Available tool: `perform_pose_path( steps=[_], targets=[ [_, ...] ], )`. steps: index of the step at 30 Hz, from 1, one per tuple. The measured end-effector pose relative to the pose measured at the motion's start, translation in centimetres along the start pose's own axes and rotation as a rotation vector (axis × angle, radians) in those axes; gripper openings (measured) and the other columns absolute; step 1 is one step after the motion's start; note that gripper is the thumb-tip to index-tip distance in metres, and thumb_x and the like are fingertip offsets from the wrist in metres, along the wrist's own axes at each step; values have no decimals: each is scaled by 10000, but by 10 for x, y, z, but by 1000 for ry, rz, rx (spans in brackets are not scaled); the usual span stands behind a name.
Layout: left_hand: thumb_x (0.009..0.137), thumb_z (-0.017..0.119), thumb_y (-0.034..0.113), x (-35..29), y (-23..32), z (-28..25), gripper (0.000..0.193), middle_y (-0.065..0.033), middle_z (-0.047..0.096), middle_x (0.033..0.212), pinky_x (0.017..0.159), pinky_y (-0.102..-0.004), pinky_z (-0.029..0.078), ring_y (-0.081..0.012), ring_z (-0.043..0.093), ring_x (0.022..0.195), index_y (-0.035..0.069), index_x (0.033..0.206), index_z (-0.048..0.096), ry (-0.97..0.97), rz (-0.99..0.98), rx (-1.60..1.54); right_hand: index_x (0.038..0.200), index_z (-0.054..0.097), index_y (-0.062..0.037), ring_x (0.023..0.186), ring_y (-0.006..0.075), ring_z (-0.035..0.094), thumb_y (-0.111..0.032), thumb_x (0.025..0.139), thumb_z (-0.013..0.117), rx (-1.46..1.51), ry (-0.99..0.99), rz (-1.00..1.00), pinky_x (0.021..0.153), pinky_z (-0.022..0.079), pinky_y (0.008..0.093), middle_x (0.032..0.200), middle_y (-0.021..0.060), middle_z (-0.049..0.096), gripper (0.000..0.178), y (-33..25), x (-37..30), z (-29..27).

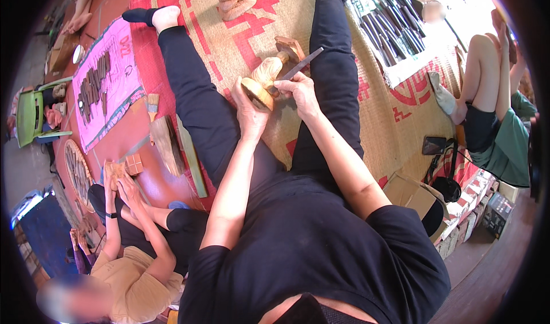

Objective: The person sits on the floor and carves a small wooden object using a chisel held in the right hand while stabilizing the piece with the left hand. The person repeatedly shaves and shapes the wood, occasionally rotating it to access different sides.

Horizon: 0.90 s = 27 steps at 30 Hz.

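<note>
Between my stretched-out legs, a carved wooden figure (267, 72) with a round base (257, 93) lies tilted. My left hand (252, 116) is closed around its base end. In my right hand (300, 97) is a flat grey file (303, 64), gripped near its lower end and slanting up to the right. The file passes close beside the carving; whether it touches the wood I cannot tell. The far end of the carving widens into a wooden block (290, 47). My right fingertips, partly hidden, are right next to the carving.
A second carving (234, 0) stands ahead on the patterned mat (275, 135). Rows of carving tools (384, 20) lie at far right, more on a pink cloth (123, 60) at left. A brush (152, 106) and wood piece (166, 143) lie near my left leg. Co-workers sit on both sides.
</note>
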<state>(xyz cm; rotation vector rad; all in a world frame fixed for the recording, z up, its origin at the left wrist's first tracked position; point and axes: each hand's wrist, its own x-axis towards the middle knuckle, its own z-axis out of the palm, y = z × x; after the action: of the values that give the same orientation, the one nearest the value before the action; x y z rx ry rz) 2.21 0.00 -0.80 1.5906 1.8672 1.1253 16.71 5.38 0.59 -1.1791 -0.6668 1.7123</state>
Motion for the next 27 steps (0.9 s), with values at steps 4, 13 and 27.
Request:
perform_pose_path(
  steps=[4, 13, 27],
  targets=[
    [684, 827, 104, 1, 2, -1, 1010, -217, 379, 1327, 954, -439, 474, -406, 501, 1197, 69, 1470, 194, -5, -49, 0, 797, 652, -47, 558, 66, 475, -22, 748, 756, -36, -46, 13, 537, 369, 224, 678, -4, 613, 117, -10, -12, 11],
    [698, 818, 111, 2, 4, -2, 995, -230, 368, 1326, 959, -448, 464, -419, 493, 1199, 59, 1467, 189, -22, -71, -19, 801, 655, -48, 562, 66, 502, -14, 761, 745, 21, -7, 21, 534, 379, 231, 693, 11, 630, 104, -2, -6, 6],
    [649, 894, 340, 2, 11, -31, 1052, -172, 322, 1396, 1131, -418, 301, -314, 319, 1344, 61, 1467, 295, -229, -10, -216, 875, 694, -66, 617, 61, 523, -5, 764, 725, 6, -27, 36, 614, 412, 219, 762, -11, 666, 130, 4, 4, -2]
  ],
)
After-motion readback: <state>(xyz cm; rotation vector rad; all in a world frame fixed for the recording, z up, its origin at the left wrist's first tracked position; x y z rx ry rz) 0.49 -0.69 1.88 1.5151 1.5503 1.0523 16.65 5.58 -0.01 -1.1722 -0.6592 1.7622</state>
